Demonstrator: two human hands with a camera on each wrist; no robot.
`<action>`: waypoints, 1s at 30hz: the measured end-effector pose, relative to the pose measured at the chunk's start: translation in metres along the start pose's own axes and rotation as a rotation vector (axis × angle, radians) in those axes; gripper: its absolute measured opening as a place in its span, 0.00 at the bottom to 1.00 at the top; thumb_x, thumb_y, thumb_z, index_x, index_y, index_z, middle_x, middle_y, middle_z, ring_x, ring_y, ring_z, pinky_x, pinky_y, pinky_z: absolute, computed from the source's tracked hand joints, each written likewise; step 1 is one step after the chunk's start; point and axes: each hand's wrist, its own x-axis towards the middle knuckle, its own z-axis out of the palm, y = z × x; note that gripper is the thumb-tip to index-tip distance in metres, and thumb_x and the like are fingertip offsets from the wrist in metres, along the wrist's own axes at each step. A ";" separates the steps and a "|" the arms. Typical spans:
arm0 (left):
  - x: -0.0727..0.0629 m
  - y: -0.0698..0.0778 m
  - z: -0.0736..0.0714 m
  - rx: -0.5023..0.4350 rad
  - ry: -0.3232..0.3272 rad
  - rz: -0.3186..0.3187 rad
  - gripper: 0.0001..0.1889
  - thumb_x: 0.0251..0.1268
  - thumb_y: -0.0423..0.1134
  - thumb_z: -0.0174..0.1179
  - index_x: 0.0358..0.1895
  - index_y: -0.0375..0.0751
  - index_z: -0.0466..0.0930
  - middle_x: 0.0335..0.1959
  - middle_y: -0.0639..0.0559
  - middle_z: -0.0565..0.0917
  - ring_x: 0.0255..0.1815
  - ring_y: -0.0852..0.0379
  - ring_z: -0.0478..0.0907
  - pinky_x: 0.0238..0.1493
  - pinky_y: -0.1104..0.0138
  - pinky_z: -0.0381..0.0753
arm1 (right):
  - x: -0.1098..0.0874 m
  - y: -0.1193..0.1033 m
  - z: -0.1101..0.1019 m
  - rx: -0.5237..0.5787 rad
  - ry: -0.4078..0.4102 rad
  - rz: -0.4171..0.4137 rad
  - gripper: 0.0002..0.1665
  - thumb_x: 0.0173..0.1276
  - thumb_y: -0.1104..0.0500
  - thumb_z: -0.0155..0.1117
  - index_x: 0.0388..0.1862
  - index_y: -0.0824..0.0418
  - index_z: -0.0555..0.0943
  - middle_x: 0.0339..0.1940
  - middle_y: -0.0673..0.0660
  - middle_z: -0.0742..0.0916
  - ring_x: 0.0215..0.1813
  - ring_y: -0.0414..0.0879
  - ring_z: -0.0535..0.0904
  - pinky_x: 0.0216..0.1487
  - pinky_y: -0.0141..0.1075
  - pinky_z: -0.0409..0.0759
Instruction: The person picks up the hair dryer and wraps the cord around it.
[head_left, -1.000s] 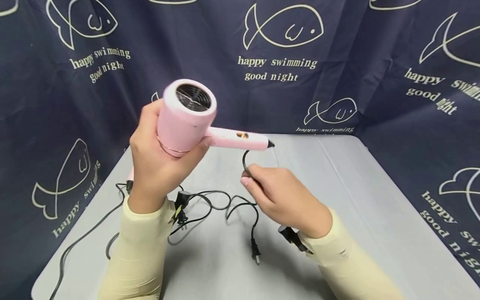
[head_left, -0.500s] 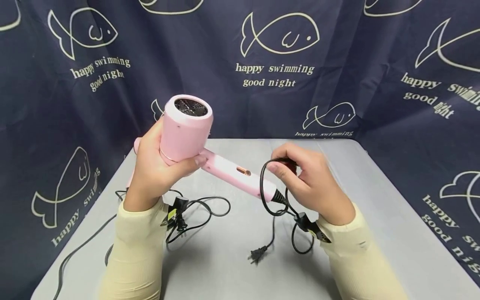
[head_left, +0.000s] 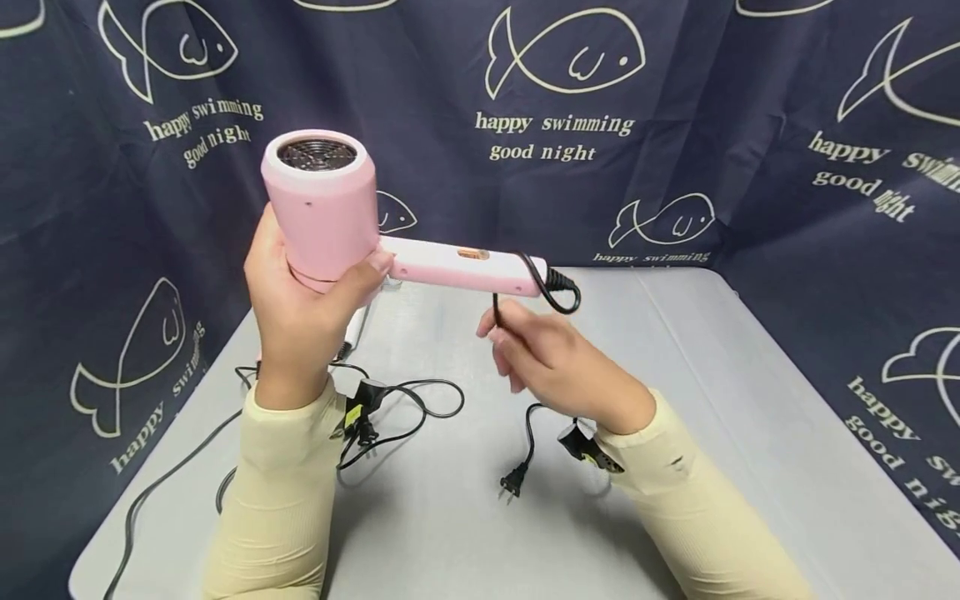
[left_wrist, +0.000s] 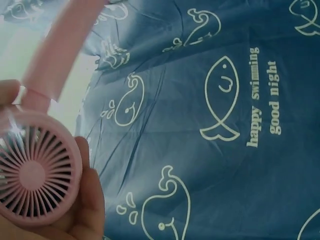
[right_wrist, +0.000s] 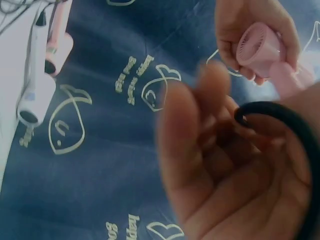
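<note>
My left hand grips a pink hair dryer by its barrel, lifted above the table. Its round grille shows upward in the head view, and its slatted intake faces the left wrist camera. The white-fronted handle points right, with a gold switch on it. A black power cord leaves the handle tip and loops over the handle end. Below the handle, my right hand pinches this cord between thumb and fingers. The two-pin plug hangs below that hand, over the table.
A white hair dryer and another pink hair dryer lie at the table's left, mostly hidden behind my left arm in the head view. Black cords trail across the left half of the table. A dark blue fish-print curtain surrounds it.
The dryer dipped at its handle, then rose and shifted left, its handle nearly level again. My right hand carried the cord right, then back left under the handle; a loop now crosses the handle end.
</note>
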 end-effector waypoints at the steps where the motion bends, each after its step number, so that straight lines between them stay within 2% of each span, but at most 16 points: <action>1: 0.000 0.001 0.000 0.017 0.018 0.002 0.23 0.44 0.27 0.72 0.50 0.40 0.83 0.38 0.53 0.83 0.39 0.48 0.79 0.42 0.62 0.78 | -0.001 -0.001 0.001 -0.033 -0.056 0.029 0.07 0.85 0.55 0.47 0.48 0.50 0.74 0.26 0.49 0.81 0.23 0.39 0.81 0.32 0.34 0.81; 3: 0.001 0.000 -0.001 0.043 0.049 0.007 0.24 0.43 0.28 0.73 0.50 0.40 0.82 0.40 0.54 0.83 0.41 0.48 0.79 0.44 0.62 0.78 | -0.004 -0.002 0.003 -0.082 -0.153 0.071 0.06 0.85 0.54 0.47 0.46 0.50 0.73 0.25 0.48 0.80 0.23 0.38 0.81 0.32 0.34 0.81; 6: 0.004 -0.004 -0.004 0.071 0.089 0.009 0.25 0.43 0.29 0.74 0.50 0.40 0.82 0.40 0.56 0.83 0.43 0.49 0.79 0.46 0.63 0.78 | -0.007 -0.004 0.004 -0.188 -0.208 0.053 0.08 0.84 0.52 0.50 0.41 0.50 0.72 0.24 0.44 0.76 0.24 0.33 0.75 0.33 0.32 0.78; 10: 0.010 -0.011 -0.006 0.095 0.119 0.005 0.25 0.41 0.28 0.74 0.49 0.39 0.83 0.40 0.56 0.82 0.43 0.50 0.78 0.46 0.63 0.76 | -0.011 -0.011 -0.004 -0.306 -0.149 -0.030 0.14 0.83 0.49 0.52 0.33 0.49 0.71 0.22 0.41 0.68 0.25 0.32 0.62 0.30 0.31 0.70; 13: 0.012 -0.016 -0.006 0.117 0.115 -0.051 0.24 0.41 0.27 0.73 0.48 0.39 0.84 0.38 0.54 0.82 0.42 0.51 0.77 0.45 0.64 0.75 | -0.015 -0.016 -0.013 -0.322 -0.093 -0.071 0.16 0.83 0.48 0.51 0.32 0.49 0.70 0.21 0.41 0.65 0.23 0.33 0.60 0.28 0.30 0.67; 17: 0.012 -0.021 -0.007 0.194 0.033 -0.153 0.25 0.42 0.27 0.75 0.50 0.39 0.84 0.38 0.53 0.83 0.41 0.52 0.77 0.44 0.65 0.75 | -0.021 -0.019 -0.024 -0.346 0.015 -0.160 0.12 0.83 0.53 0.53 0.35 0.49 0.74 0.22 0.40 0.68 0.24 0.32 0.63 0.28 0.29 0.67; 21: 0.009 -0.028 -0.011 0.332 -0.118 -0.216 0.27 0.44 0.31 0.78 0.53 0.41 0.83 0.39 0.53 0.83 0.40 0.53 0.77 0.43 0.65 0.74 | -0.024 -0.019 -0.034 -0.342 0.164 -0.293 0.05 0.77 0.61 0.61 0.39 0.53 0.80 0.24 0.41 0.73 0.25 0.32 0.66 0.29 0.25 0.66; 23: 0.007 -0.031 -0.014 0.378 -0.197 -0.244 0.29 0.45 0.33 0.78 0.56 0.44 0.83 0.40 0.53 0.83 0.41 0.54 0.77 0.43 0.65 0.74 | -0.023 -0.017 -0.039 -0.326 0.247 -0.358 0.05 0.74 0.65 0.64 0.40 0.55 0.83 0.25 0.42 0.74 0.25 0.32 0.65 0.29 0.24 0.65; 26: 0.004 -0.034 -0.019 0.369 -0.292 -0.287 0.30 0.46 0.33 0.78 0.58 0.49 0.82 0.42 0.53 0.84 0.42 0.54 0.78 0.44 0.63 0.76 | -0.021 -0.013 -0.047 -0.303 0.366 -0.425 0.06 0.70 0.68 0.66 0.40 0.59 0.85 0.24 0.43 0.76 0.24 0.32 0.65 0.28 0.23 0.64; 30: 0.003 -0.030 -0.024 0.302 -0.346 -0.322 0.30 0.47 0.33 0.79 0.58 0.51 0.82 0.44 0.52 0.84 0.44 0.51 0.78 0.44 0.61 0.77 | -0.018 -0.009 -0.052 -0.260 0.473 -0.400 0.05 0.68 0.68 0.68 0.39 0.59 0.86 0.24 0.44 0.77 0.25 0.33 0.66 0.28 0.25 0.65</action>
